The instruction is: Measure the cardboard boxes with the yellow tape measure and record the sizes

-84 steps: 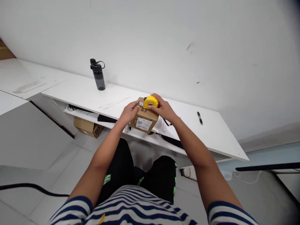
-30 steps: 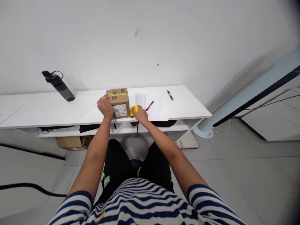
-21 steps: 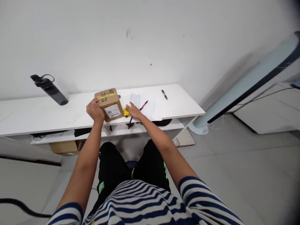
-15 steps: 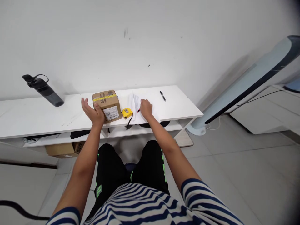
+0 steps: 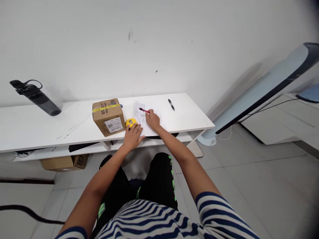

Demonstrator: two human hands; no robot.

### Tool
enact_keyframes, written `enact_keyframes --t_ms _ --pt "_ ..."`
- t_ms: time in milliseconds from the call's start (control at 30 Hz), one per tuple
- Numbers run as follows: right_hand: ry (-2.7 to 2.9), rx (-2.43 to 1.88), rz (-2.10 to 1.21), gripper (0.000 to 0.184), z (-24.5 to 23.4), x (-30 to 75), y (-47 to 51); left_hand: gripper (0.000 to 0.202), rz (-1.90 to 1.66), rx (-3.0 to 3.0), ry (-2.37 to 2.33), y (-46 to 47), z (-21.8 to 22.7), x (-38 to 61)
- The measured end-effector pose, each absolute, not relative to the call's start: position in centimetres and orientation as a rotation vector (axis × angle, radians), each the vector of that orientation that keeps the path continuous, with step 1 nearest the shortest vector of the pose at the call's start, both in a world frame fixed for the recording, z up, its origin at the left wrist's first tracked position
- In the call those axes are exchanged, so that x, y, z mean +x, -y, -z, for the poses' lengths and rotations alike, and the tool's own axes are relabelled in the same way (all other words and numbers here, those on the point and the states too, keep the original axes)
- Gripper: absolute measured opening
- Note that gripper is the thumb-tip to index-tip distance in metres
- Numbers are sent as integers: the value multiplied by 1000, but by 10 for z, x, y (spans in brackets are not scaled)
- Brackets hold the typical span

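Observation:
In the head view my right hand (image 5: 153, 120) is closed round a red pen (image 5: 145, 110) with a black end, held over white paper (image 5: 140, 107) on the shelf top. My left hand (image 5: 133, 136) lies with fingers spread at the paper's front edge, just before the yellow tape measure (image 5: 131, 122), which it partly hides. Left of the tape measure stands a cardboard box (image 5: 107, 117) with yellow tape and a white label. A black pen (image 5: 171, 104) lies to the right of the paper.
A dark water bottle (image 5: 41, 99) stands at the left of the white shelf unit (image 5: 79, 121). Beneath it, another cardboard box (image 5: 64, 162) sits on the floor. A tall pale blue appliance (image 5: 259, 89) stands to the right.
My left hand has left the cardboard box and moved right, down to the paper beside the tape measure. My right hand has raised the red pen, which now shows more fully.

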State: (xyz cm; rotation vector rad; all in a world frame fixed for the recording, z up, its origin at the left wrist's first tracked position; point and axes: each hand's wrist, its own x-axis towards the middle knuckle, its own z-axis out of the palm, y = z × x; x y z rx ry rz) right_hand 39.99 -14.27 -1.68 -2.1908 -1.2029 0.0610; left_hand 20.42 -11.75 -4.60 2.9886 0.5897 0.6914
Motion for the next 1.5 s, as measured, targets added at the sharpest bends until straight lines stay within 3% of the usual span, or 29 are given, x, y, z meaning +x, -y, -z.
enact_keyframes --t_ms 133,333,500,933,1500 --pt "849 -1878 -219 35 29 391 140 46 -685 3022 -492 98 61 186" --pt "800 -1557 -317 42 36 389 145 43 -747 2970 -570 93 79 186" --pt "846 -1563 -469 55 39 391 140 44 -770 2956 -559 93 82 187" --pt "849 -1579 -431 34 41 391 140 45 -776 2926 -555 92 88 187" --pt "820 -1555 -435 34 44 393 140 42 -952 2977 -512 90 95 190"
